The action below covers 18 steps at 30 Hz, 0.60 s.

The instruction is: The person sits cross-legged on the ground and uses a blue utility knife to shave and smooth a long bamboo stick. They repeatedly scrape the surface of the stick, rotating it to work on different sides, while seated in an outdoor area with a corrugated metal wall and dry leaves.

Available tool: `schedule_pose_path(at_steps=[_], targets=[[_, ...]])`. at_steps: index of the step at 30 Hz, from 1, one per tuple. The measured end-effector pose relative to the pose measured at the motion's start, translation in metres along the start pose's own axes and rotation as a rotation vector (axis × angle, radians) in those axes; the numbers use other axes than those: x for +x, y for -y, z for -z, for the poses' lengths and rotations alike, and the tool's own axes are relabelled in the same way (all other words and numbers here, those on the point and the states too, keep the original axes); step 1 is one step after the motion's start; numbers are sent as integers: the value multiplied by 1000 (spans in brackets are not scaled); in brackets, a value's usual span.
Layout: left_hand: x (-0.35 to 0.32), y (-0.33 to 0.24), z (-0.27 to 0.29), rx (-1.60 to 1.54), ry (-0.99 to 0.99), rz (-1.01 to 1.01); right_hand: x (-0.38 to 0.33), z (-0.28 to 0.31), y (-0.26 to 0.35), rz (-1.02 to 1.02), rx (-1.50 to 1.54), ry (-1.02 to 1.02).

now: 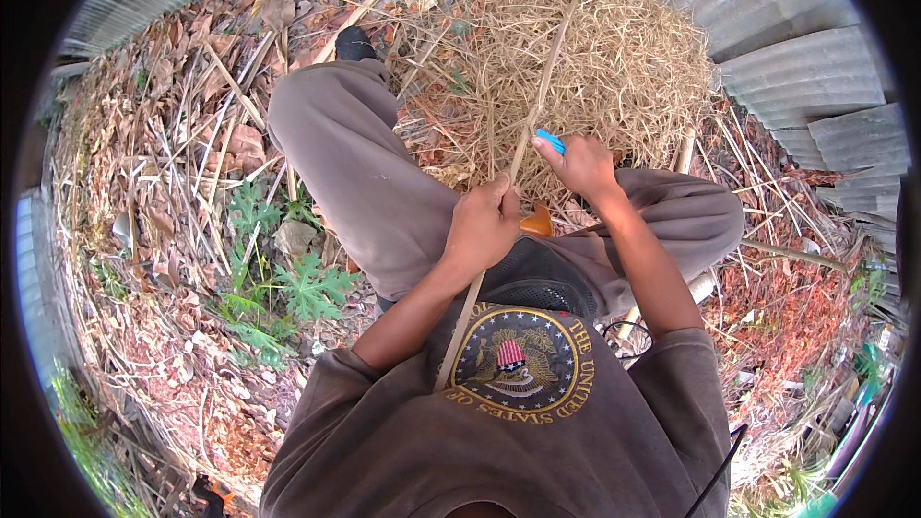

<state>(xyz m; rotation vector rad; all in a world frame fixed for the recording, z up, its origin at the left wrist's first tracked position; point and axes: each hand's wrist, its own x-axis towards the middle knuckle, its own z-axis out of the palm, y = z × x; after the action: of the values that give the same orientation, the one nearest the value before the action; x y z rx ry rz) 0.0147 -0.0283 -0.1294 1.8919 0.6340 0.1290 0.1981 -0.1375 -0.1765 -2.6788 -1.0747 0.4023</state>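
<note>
A long, thin, pale stick, like a split bamboo strip, runs from against my shirt up over the straw. My left hand is closed around it in front of my lap. Just beyond, my right hand grips a tool with a bright blue handle, held against or very near the stick at a small joint or notch. The tool's blade, if it has one, cannot be made out. Between my hands and my lap lies a smooth orange thing, partly hidden, its kind unclear.
A heap of dry straw lies ahead, bordered by corrugated metal sheets. Dry leaves and sticks cover the ground at left, with a green leafy plant. My bent legs frame the work; a black cable hangs at lower right.
</note>
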Motion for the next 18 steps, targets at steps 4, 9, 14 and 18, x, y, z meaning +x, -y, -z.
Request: schedule_pose_path(at_steps=[4,9,14,18], targets=[[-3,10,-14,-34,-19,-16,-17,-19,9,-156,356,-4],[-1,3,-4,-164,49,51,-31,-15,16,-113,53,-233],[-4,6,-10,-96,-1,-24,2,27,-7,202,-311,-113],[0,3,-4,-38,-9,17,11,26,3,169,-305,-41]])
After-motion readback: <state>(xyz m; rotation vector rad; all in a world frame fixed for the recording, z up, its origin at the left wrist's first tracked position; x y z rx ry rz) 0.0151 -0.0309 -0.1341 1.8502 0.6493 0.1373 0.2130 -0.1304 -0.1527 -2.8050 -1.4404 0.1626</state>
